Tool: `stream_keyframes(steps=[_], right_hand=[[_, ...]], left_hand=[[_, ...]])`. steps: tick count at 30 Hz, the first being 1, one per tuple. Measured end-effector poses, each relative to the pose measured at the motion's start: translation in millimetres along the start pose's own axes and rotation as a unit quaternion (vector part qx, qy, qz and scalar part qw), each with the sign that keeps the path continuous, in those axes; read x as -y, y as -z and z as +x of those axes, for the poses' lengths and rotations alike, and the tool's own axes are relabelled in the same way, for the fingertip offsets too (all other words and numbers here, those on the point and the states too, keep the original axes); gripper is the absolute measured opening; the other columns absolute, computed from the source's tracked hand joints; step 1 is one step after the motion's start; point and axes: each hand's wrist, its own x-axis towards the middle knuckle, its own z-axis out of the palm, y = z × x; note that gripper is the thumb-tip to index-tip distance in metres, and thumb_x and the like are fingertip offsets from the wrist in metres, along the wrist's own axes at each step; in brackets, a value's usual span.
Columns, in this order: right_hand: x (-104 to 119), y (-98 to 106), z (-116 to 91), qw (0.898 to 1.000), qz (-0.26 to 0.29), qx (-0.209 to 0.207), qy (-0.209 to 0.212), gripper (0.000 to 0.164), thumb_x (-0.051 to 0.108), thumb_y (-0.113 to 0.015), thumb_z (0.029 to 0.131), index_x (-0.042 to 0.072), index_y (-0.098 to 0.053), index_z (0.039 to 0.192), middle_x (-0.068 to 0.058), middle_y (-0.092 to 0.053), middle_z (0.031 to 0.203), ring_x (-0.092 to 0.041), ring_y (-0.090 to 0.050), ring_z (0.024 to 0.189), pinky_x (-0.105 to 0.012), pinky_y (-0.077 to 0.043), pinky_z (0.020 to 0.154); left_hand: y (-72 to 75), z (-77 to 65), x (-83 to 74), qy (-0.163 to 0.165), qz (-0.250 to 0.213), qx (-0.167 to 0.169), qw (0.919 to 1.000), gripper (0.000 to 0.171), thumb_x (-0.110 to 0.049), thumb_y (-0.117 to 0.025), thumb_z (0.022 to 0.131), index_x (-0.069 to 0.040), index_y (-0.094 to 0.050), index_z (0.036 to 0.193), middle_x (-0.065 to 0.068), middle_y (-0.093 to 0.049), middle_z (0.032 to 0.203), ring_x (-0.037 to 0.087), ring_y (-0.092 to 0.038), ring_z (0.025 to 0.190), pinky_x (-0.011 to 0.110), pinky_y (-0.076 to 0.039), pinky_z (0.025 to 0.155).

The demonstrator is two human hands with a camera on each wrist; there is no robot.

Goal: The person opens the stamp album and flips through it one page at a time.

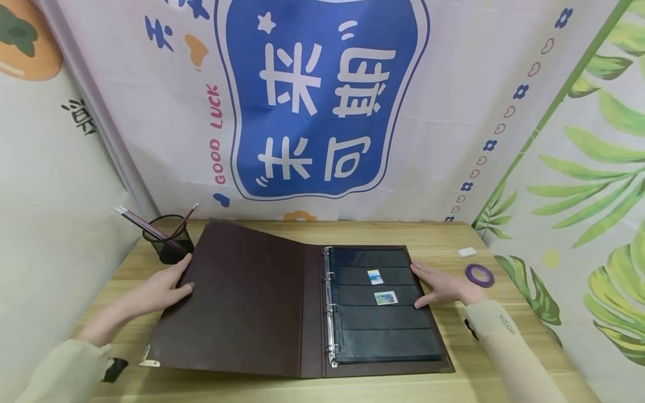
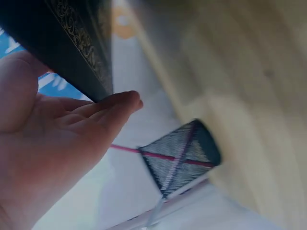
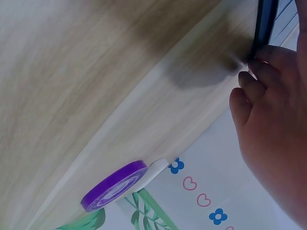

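A dark brown ring-binder stamp album [image 1: 242, 302] lies open on the table. Its left cover is raised at an angle, while the right side lies flat. The black pocket page [image 1: 388, 341] on the rings carries two small stamps, an upper stamp [image 1: 375, 277] and a lower stamp [image 1: 386, 298]. My left hand [image 1: 161, 285] holds the raised cover's outer edge, thumb on the inner face and fingers behind; the left wrist view has the cover [image 2: 72, 48] between them. My right hand [image 1: 440, 282] rests at the right edge of the album, its fingers touching that edge.
A black mesh pen cup [image 1: 173, 252] with pencils stands close behind the raised cover. Right of my right hand are a purple tape roll [image 1: 480, 275] and a white eraser [image 1: 466, 252]. Printed cloth hangs along the back and sides of the wooden table [image 1: 388, 389].
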Motion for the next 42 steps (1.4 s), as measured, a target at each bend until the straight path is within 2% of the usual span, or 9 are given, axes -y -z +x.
stream_keyframes(steps=[6, 12, 15, 20, 25, 28, 33, 36, 42], right_hand=[[-4, 0, -2, 1.0, 0.005, -0.011, 0.01, 0.109, 0.046, -0.078, 0.081, -0.011, -0.021, 0.153, -0.035, -0.014, 0.16, -0.056, -0.019, 0.146, -0.067, -0.026, 0.114], [-9, -1, 0, 1.0, 0.005, -0.012, 0.016, 0.11, 0.048, -0.078, 0.08, -0.011, -0.022, 0.153, -0.036, -0.015, 0.159, -0.057, -0.019, 0.145, -0.068, -0.026, 0.113], [-11, -1, 1, 1.0, 0.0, -0.014, 0.019, 0.109, 0.049, -0.078, 0.081, -0.01, -0.022, 0.153, -0.035, -0.016, 0.16, -0.056, -0.02, 0.145, -0.068, -0.026, 0.113], [-13, -1, 2, 1.0, 0.001, -0.021, 0.012, 0.108, 0.048, -0.078, 0.08, -0.01, -0.023, 0.153, -0.034, -0.016, 0.16, -0.055, -0.02, 0.146, -0.067, -0.026, 0.114], [-11, -3, 7, 0.999, 0.006, -0.05, -0.019, 0.105, 0.055, -0.074, 0.083, -0.007, -0.026, 0.154, -0.031, -0.017, 0.161, -0.052, -0.021, 0.147, -0.065, -0.025, 0.116], [-9, -4, 16, 0.996, 0.018, -0.076, -0.038, 0.103, 0.058, -0.069, 0.086, -0.001, -0.024, 0.156, -0.028, -0.017, 0.163, -0.048, -0.019, 0.15, -0.063, -0.023, 0.118], [-7, -3, 33, 0.994, 0.02, -0.102, -0.038, 0.1, 0.057, -0.067, 0.088, 0.001, -0.022, 0.157, -0.026, -0.016, 0.164, -0.045, -0.016, 0.152, -0.063, -0.021, 0.12], [-7, -3, 41, 0.994, 0.007, -0.106, -0.032, 0.102, 0.055, -0.068, 0.088, -0.001, -0.019, 0.157, -0.025, -0.014, 0.164, -0.045, -0.015, 0.152, -0.062, -0.021, 0.12], [-6, -2, 51, 0.994, -0.011, -0.104, -0.032, 0.105, 0.055, -0.07, 0.086, -0.003, -0.017, 0.157, -0.027, -0.014, 0.164, -0.045, -0.014, 0.152, -0.06, -0.019, 0.121]], left_hand=[[-30.0, -0.8, 14.1, -0.023, 0.022, -0.023, 0.9992, 0.068, -0.011, -0.061, 0.097, 0.024, -0.026, 0.144, 0.044, -0.041, 0.141, 0.055, -0.049, 0.127, 0.062, -0.045, 0.098], [-54.8, 2.2, 21.6, -0.027, 0.125, -0.053, 0.9904, 0.063, -0.015, -0.069, 0.091, 0.024, -0.044, 0.133, 0.048, -0.042, 0.136, 0.064, -0.04, 0.127, 0.068, -0.041, 0.101], [-61.9, 6.4, 18.9, -0.037, 0.141, -0.051, 0.988, 0.063, -0.017, -0.07, 0.09, 0.02, -0.046, 0.135, 0.046, -0.04, 0.141, 0.064, -0.036, 0.13, 0.068, -0.04, 0.102], [-68.3, 19.0, 2.8, -0.061, 0.138, -0.047, 0.9874, 0.065, -0.023, -0.068, 0.094, 0.012, -0.044, 0.143, 0.037, -0.038, 0.149, 0.057, -0.035, 0.137, 0.065, -0.038, 0.107], [-74.8, 30.9, -13.1, -0.085, 0.129, -0.049, 0.9868, 0.068, -0.034, -0.062, 0.097, 0.006, -0.04, 0.148, 0.029, -0.035, 0.156, 0.051, -0.032, 0.143, 0.064, -0.033, 0.112], [-79.5, 34.2, -17.8, -0.09, 0.12, -0.044, 0.9877, 0.073, -0.042, -0.06, 0.097, 0.003, -0.038, 0.15, 0.025, -0.033, 0.158, 0.047, -0.03, 0.146, 0.063, -0.029, 0.114], [-86.0, 35.1, -20.7, -0.09, 0.123, -0.016, 0.9881, 0.082, -0.056, -0.054, 0.096, -0.002, -0.034, 0.154, 0.019, -0.028, 0.162, 0.042, -0.026, 0.15, 0.062, -0.024, 0.117], [-86.9, 35.3, -23.3, -0.104, 0.137, -0.009, 0.9852, 0.084, -0.06, -0.053, 0.095, -0.003, -0.035, 0.154, 0.019, -0.029, 0.162, 0.042, -0.026, 0.15, 0.063, -0.024, 0.117], [-81.7, 37.3, -32.3, -0.14, 0.166, -0.002, 0.9761, 0.08, -0.055, -0.056, 0.095, -0.001, -0.038, 0.152, 0.022, -0.033, 0.16, 0.042, -0.03, 0.148, 0.062, -0.029, 0.115]])
